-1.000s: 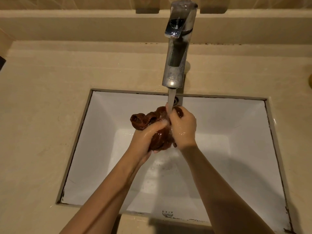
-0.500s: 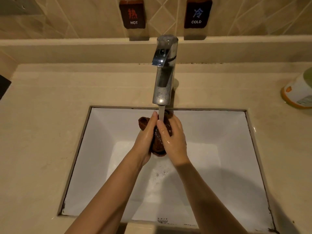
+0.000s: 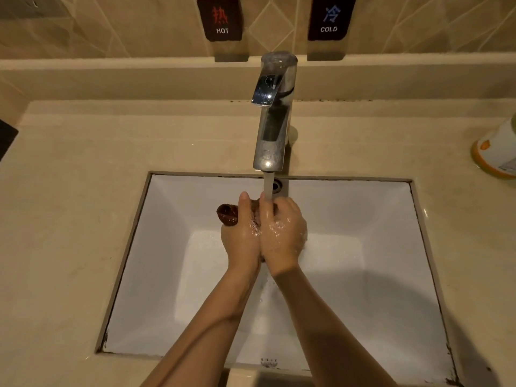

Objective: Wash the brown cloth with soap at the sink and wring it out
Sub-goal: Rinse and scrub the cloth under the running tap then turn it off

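**Cloth clasped in both hands under running tap**

Cloth [image 3: 227, 215] brown, bunched small, pressed between the two hands inside the sink [image 3: 363, 219]. Only a rolled end shows, sticking out past the far left side of the left hand [image 3: 243, 238]; a sliver also shows below the heels of the palms. The rest is hidden.

Left hand wraps the cloth, thumb pointing away from the body. Right hand [image 3: 282, 233] lies tight against it, fingers curled over the bundle and gripping it. Thumbs side by side, touching or nearly so.

Water [image 3: 268, 185] falls from the tap [image 3: 272, 129] straight onto the right thumb and splashes across both hands. Knuckles glisten; suds or plain water, cannot tell.

Sink white, rectangular, set in a beige counter [image 3: 83, 163]. Its floor beneath the wrists is wet and speckled with droplets. Overflow hole [image 3: 276, 185] just beyond the fingertips, behind the stream.

Bottle [image 3: 497, 152], white with an orange band, stands on the counter well off to the right of the right hand, cut by the frame edge. HOT sign [image 3: 222, 20] and COLD sign [image 3: 329, 19] on the wall far beyond the hands.
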